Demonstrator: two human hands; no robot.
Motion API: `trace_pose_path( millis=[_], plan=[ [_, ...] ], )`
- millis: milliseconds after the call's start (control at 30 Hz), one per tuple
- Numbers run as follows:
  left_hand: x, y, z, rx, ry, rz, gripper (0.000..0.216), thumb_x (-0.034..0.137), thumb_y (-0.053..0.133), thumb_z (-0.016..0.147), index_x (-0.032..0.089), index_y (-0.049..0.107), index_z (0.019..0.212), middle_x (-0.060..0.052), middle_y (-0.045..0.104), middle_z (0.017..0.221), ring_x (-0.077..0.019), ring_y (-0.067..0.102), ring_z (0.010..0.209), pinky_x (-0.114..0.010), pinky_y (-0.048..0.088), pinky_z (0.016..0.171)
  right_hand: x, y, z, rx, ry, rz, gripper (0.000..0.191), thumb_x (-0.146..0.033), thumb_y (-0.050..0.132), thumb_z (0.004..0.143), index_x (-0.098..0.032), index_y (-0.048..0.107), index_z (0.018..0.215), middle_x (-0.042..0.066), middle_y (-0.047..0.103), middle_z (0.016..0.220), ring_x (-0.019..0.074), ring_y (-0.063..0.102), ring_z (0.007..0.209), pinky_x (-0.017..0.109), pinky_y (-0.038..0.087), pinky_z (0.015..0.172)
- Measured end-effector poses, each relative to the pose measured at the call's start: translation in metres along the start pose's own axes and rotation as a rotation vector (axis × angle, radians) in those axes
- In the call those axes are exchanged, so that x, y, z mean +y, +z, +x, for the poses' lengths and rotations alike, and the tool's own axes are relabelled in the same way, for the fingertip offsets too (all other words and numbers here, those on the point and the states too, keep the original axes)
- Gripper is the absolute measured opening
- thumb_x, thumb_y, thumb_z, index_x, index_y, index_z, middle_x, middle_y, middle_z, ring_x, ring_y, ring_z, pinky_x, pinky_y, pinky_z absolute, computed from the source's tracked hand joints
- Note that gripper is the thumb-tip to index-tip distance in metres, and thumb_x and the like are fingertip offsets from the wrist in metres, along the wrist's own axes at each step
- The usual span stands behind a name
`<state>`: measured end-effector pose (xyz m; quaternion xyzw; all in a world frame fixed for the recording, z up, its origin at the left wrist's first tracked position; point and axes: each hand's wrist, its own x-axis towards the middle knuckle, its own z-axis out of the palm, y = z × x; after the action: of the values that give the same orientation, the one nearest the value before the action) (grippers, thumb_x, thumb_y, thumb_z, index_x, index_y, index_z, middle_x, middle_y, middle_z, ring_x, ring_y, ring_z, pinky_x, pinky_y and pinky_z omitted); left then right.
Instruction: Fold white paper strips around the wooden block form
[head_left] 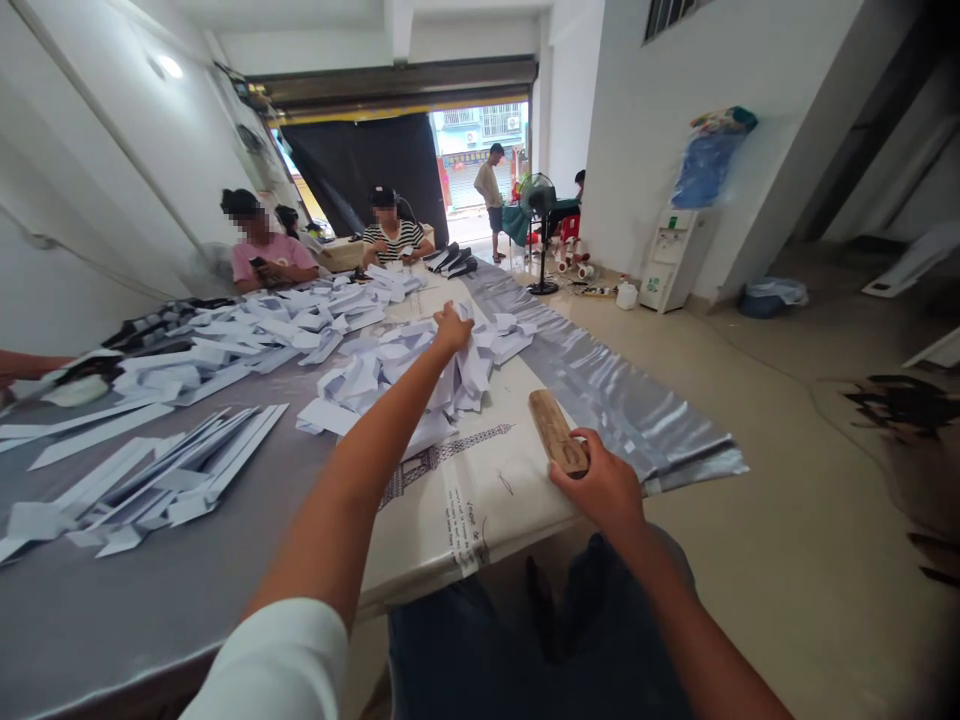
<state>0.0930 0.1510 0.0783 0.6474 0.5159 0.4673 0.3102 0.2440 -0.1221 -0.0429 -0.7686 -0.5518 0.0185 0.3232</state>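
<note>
My left hand reaches out over a loose heap of folded white paper pieces on the table. Its fingers are curled in at the heap's right side and close on folded paper, partly hidden behind the hand. Near the table's front edge, my right hand grips a brown wooden block by its near end, thumb on one side and fingers on the other. The block rests on the cream printed tablecloth, tilted away from me.
More folded paper strips lie at left, with a larger pile beyond. Silvery cloth covers the table's right side. Two people sit at the far end. A fan and water dispenser stand on the floor.
</note>
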Motion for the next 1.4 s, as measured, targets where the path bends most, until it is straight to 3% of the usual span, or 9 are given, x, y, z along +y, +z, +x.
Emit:
trace_pose_path(
  millis=[167, 300, 400, 567, 800, 967, 1167, 1300, 1400],
  plan=[
    [-0.019, 0.024, -0.021, -0.118, 0.165, 0.297, 0.063, 0.014, 0.064, 0.072, 0.007, 0.042, 0.13, -0.024, 0.018, 0.15, -0.0349, 0.007, 0.14, -0.047, 0.004, 0.111, -0.004, -0.001, -0.001, 0.001, -0.003, -0.027, 0.045, -0.045, 0.059, 0.074, -0.022, 0.051, 0.112, 0.003, 0.067, 0.077, 0.0203, 0.061, 0.067, 0.026, 0.033, 0.058],
    [-0.019, 0.012, -0.027, -0.152, 0.365, 0.507, 0.066, 0.027, 0.056, 0.082, 0.003, 0.031, 0.138, -0.023, 0.019, 0.15, -0.031, 0.004, 0.142, -0.042, 0.0, 0.113, -0.005, 0.0, -0.002, 0.01, -0.01, -0.007, 0.045, -0.046, 0.058, 0.075, -0.021, 0.05, 0.112, 0.003, 0.068, 0.079, 0.0203, 0.062, 0.07, 0.025, 0.034, 0.059],
    [-0.007, -0.02, -0.03, -0.159, 0.586, 0.681, 0.068, 0.035, 0.051, 0.086, 0.001, 0.028, 0.14, -0.024, 0.021, 0.149, -0.0318, 0.006, 0.141, -0.042, 0.003, 0.113, -0.004, 0.002, -0.004, 0.028, -0.018, 0.022, 0.046, -0.047, 0.057, 0.076, -0.022, 0.049, 0.113, 0.004, 0.069, 0.086, 0.0206, 0.063, 0.072, 0.026, 0.035, 0.06],
    [0.005, -0.107, -0.064, -0.071, 0.699, 0.834, 0.06, 0.048, 0.043, 0.088, 0.01, 0.037, 0.135, -0.018, 0.028, 0.145, -0.0304, 0.015, 0.139, -0.046, 0.009, 0.112, -0.003, 0.004, -0.005, 0.027, 0.009, 0.033, 0.048, -0.051, 0.054, 0.076, -0.023, 0.051, 0.113, 0.004, 0.069, 0.087, 0.0221, 0.063, 0.073, 0.027, 0.035, 0.06],
    [-0.056, -0.234, -0.142, 0.226, 0.376, 1.012, 0.051, 0.039, 0.042, 0.088, 0.014, 0.037, 0.132, -0.015, 0.034, 0.14, -0.027, 0.025, 0.134, -0.042, 0.016, 0.112, 0.0, 0.01, -0.006, 0.094, 0.029, 0.042, 0.053, -0.058, 0.055, 0.072, -0.022, 0.056, 0.112, 0.005, 0.069, 0.085, 0.0228, 0.062, 0.069, 0.029, 0.036, 0.06],
    [-0.127, -0.301, -0.191, 0.46, -0.064, 1.221, 0.057, 0.035, 0.048, 0.083, 0.003, 0.039, 0.13, -0.023, 0.037, 0.138, -0.033, 0.028, 0.132, -0.044, 0.019, 0.11, 0.0, 0.013, -0.009, 0.128, 0.037, 0.033, 0.053, -0.058, 0.056, 0.072, -0.023, 0.057, 0.112, 0.005, 0.07, 0.086, 0.0248, 0.062, 0.072, 0.03, 0.036, 0.061],
    [-0.174, -0.318, -0.227, 0.44, -0.261, 1.3, 0.068, 0.037, 0.052, 0.081, 0.0, 0.033, 0.135, -0.027, 0.033, 0.142, -0.0372, 0.025, 0.134, -0.049, 0.02, 0.108, 0.008, 0.018, -0.009, 0.099, 0.039, -0.002, 0.057, -0.061, 0.058, 0.07, -0.024, 0.059, 0.113, 0.007, 0.07, 0.087, 0.026, 0.061, 0.07, 0.032, 0.037, 0.059],
    [-0.182, -0.319, -0.213, 0.364, -0.339, 1.316, 0.081, 0.039, 0.053, 0.08, 0.0, 0.018, 0.143, -0.029, 0.022, 0.147, -0.0414, 0.022, 0.135, -0.055, 0.02, 0.105, 0.013, 0.024, -0.007, 0.129, 0.016, -0.019, 0.058, -0.061, 0.059, 0.068, -0.024, 0.059, 0.113, 0.007, 0.07, 0.088, 0.0271, 0.062, 0.071, 0.033, 0.038, 0.059],
    [-0.183, -0.32, -0.196, 0.289, -0.392, 1.296, 0.073, 0.03, 0.046, 0.083, 0.003, 0.017, 0.144, -0.029, 0.022, 0.147, -0.0411, 0.041, 0.123, -0.054, 0.035, 0.094, 0.014, 0.026, -0.007, 0.157, -0.005, -0.001, 0.057, -0.06, 0.059, 0.068, -0.023, 0.06, 0.113, 0.007, 0.07, 0.087, 0.0275, 0.063, 0.072, 0.032, 0.038, 0.058]
  ],
)
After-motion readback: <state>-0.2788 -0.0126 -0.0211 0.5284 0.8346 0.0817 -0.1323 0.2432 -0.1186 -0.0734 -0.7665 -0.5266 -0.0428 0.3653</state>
